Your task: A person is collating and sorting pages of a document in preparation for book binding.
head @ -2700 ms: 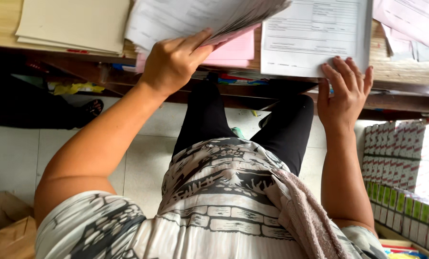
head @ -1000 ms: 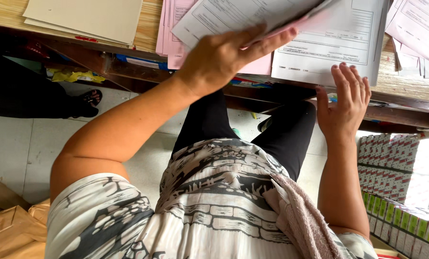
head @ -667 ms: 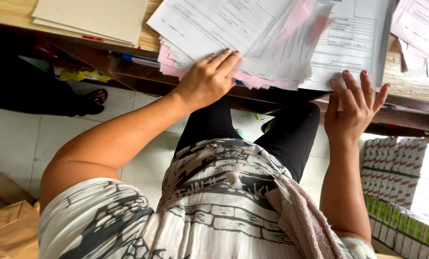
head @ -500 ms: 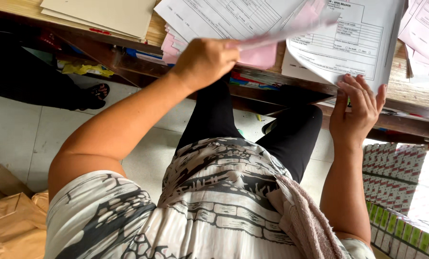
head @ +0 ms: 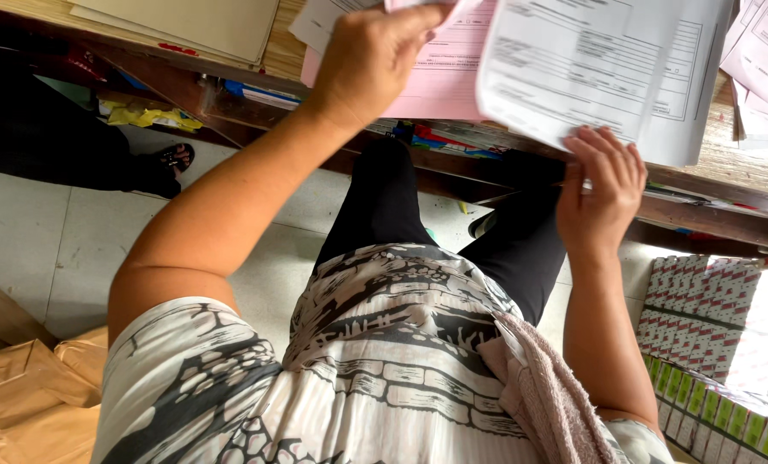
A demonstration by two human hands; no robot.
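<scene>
My left hand (head: 375, 56) is raised over the wooden desk (head: 728, 163) and grips the edge of a pink sheet (head: 440, 82) near the top of the view. My right hand (head: 599, 189) pinches the lower edge of a stack of white printed forms (head: 599, 69) that hangs over the desk's front edge. The pink sheet lies partly under the white forms. I sit at the desk with my black-trousered legs beneath it.
A beige folder (head: 195, 21) lies on the desk at the left. More white papers (head: 766, 69) sit at the far right. Stacked small boxes (head: 710, 318) stand on the floor at the right, crumpled brown paper (head: 23, 387) at the lower left. Another person's sandalled foot (head: 173, 159) rests under the desk.
My left hand has lifted higher with the pink sheet. My right hand has closed its fingers on the lower edge of the white forms, where before it lay flat on them.
</scene>
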